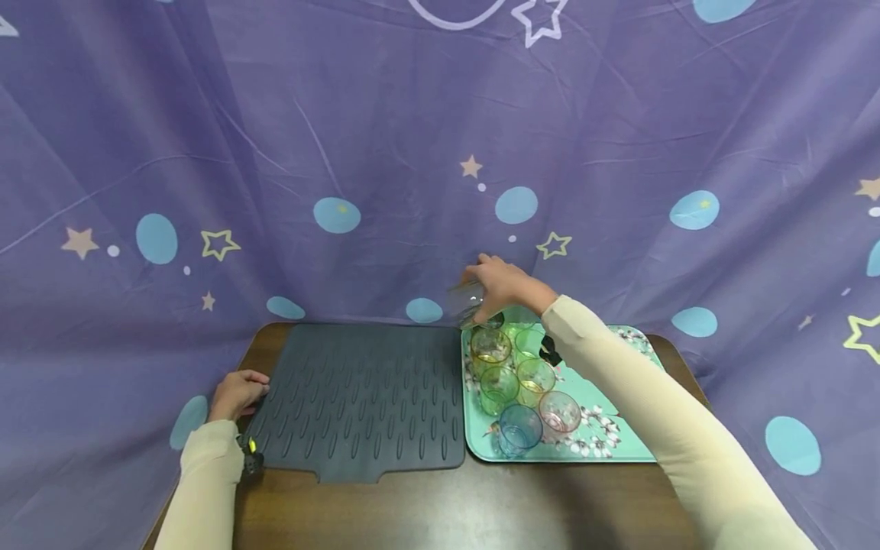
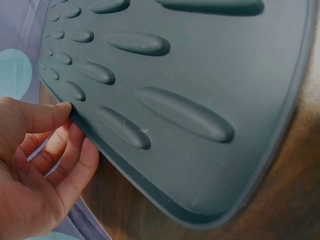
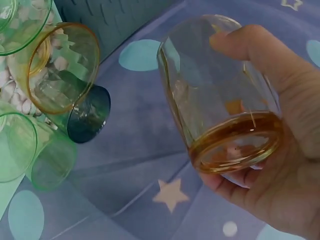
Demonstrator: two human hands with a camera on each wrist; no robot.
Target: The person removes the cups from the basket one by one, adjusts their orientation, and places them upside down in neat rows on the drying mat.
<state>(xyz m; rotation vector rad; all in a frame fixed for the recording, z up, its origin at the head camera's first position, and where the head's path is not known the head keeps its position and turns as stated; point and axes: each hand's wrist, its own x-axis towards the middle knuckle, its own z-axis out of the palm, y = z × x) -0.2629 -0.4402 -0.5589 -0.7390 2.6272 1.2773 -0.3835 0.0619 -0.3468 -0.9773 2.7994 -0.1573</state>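
Observation:
My right hand [image 1: 500, 289] holds a clear amber-tinted glass [image 3: 225, 95] up in the air, over the back left corner of the floral mint tray [image 1: 639, 451]. In the right wrist view the thumb and fingers wrap its sides, and the thicker amber base faces the camera. Below it on the tray stand several tinted glasses, among them a blue glass [image 1: 520, 429], a pink glass [image 1: 560, 412] and a green glass [image 1: 499, 388]. My left hand [image 2: 45, 165] pinches the left edge of a dark grey ridged drying mat [image 2: 200, 165], thumb on top.
The mat and tray lie side by side on a brown wooden table [image 1: 426, 512], nearly touching. A purple patterned curtain [image 1: 385, 153] hangs close behind the table and at both sides. The glasses cluster on the tray's left part.

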